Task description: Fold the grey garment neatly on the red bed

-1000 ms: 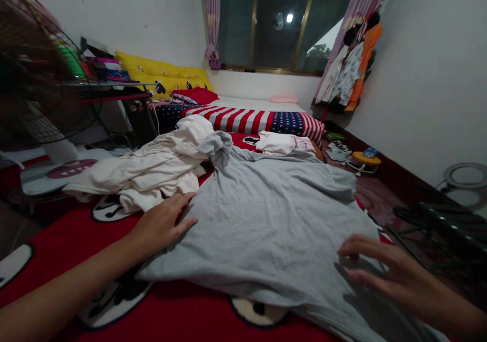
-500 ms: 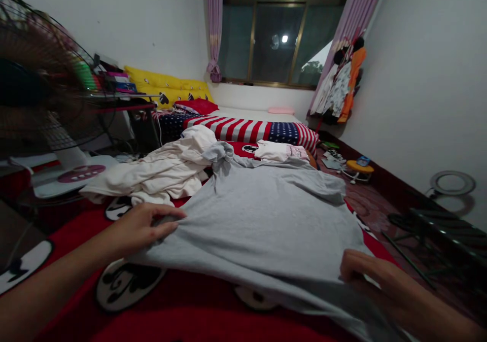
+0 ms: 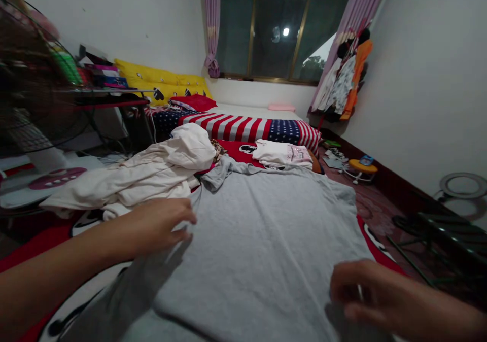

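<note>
A grey T-shirt (image 3: pixel 262 230) is spread over a red cover (image 3: pixel 234 151) with black-and-white cartoon prints, and its near end runs out of view at the bottom. My left hand (image 3: pixel 163 225) hovers at the shirt's left side, thumb and fingers parted, holding nothing. On the right, my right hand (image 3: pixel 365 288) is just above the cloth. Its fingers are bent and a gap shows between them and the thumb, with no cloth in it. Beyond my left hand lies a rumpled cream garment (image 3: pixel 152 169). A white-and-pink folded shirt (image 3: pixel 283 153) rests past the grey shirt's far edge.
An electric fan (image 3: pixel 30 88) stands at the left, beside a cluttered table (image 3: pixel 110 101). Farther back is a bed with a striped, starred cover (image 3: pixel 236 126). Clothes (image 3: pixel 346 80) hang by the window. A yellow stool (image 3: pixel 362 166) and a dark rack (image 3: pixel 452 235) stand at the right.
The grey shirt has come nearer and lies flatter, its near end now out of view. Both hands have let go of its edge. The view has shifted slightly.
</note>
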### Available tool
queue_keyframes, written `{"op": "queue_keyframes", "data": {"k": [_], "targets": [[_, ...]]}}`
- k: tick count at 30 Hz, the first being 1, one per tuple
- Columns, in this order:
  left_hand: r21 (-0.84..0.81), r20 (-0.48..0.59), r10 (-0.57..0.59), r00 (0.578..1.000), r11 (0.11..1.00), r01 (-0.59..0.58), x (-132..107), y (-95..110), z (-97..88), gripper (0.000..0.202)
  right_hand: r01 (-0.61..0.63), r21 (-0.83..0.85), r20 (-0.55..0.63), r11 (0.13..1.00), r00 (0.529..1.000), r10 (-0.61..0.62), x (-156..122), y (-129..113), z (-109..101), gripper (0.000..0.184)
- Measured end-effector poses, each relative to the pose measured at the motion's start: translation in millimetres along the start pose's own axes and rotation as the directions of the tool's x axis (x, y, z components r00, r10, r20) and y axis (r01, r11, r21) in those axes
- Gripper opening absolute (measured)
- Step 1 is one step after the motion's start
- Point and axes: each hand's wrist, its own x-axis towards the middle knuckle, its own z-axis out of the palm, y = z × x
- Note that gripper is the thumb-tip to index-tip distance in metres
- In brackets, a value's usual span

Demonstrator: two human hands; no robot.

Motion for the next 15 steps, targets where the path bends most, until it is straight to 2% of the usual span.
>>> {"op": "queue_keyframes", "data": {"k": [1,3,4,6,8,10,12,15], "targets": [[-0.076,-0.028,0.054,0.998,0.996,-0.056,22,7,-0.5,0.032,-0.014,0.031,-0.032,0.999,0.999,0.015,17,5,-15,0.024],[-0.234,0.010,0.161,0.987,0.960,-0.154,70,21,6.5,0.039,-0.017,0.117,-0.143,0.993,0.989,0.034,56,19,-40,0.030],[-0.256,0.001,0.218,0.976,0.943,-0.211,94,27,13.1,0.042,-0.023,0.191,-0.195,0.981,0.979,0.061,76,28,-50,0.032],[-0.175,-0.086,0.268,0.959,0.944,-0.280,140,34,28.8,0.044,-0.031,0.333,-0.293,0.942,0.947,0.135,114,44,-63,0.035],[-0.075,-0.149,0.248,0.957,0.962,-0.261,178,33,42.5,0.038,-0.047,0.410,-0.333,0.911,0.922,0.198,147,56,-70,0.034],[-0.015,-0.171,0.201,0.965,0.978,-0.206,210,26,49.7,0.032,-0.064,0.411,-0.325,0.909,0.922,0.212,173,62,-74,0.030],[0.008,-0.179,0.161,0.970,0.987,-0.163,237,16,50.3,0.031,-0.076,0.348,-0.314,0.935,0.930,0.192,195,64,-77,0.025],[0.011,-0.216,0.097,0.971,0.995,-0.097,271,2,45.9,0.041,-0.063,0.129,-0.374,0.990,0.921,0.107,224,66,-82,0.022]]}}
